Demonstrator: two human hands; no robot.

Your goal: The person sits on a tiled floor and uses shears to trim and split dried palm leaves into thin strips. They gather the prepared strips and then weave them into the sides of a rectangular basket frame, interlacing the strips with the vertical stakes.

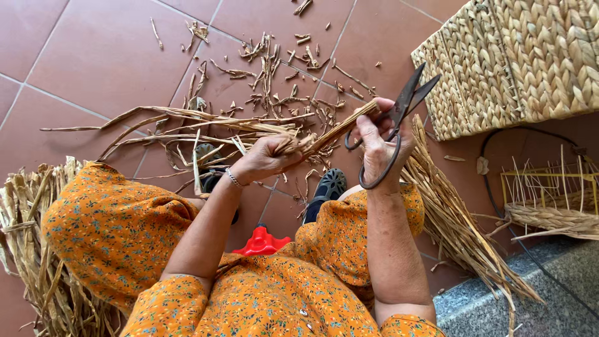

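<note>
My left hand (269, 156) grips a bundle of dried straw-coloured leaves (206, 122) near its thick end, the long blades trailing left over the floor. My right hand (379, 142) holds black iron scissors (405, 106) by their large loop handles, blades open and pointing up right. The trimmed butt end of the bundle (349, 122) rests against my right thumb, just beside the scissor blades. A bracelet sits on my left wrist. I wear an orange flowered dress and dark shoes (329, 187).
Cut leaf scraps (281, 68) litter the red tiled floor ahead. A woven basket (518, 56) stands at upper right, a yellow wire frame (549, 187) with a woven piece beside it. Dried leaf piles lie at left (25, 243) and right (455, 224). A red plastic object (262, 243) sits between my knees.
</note>
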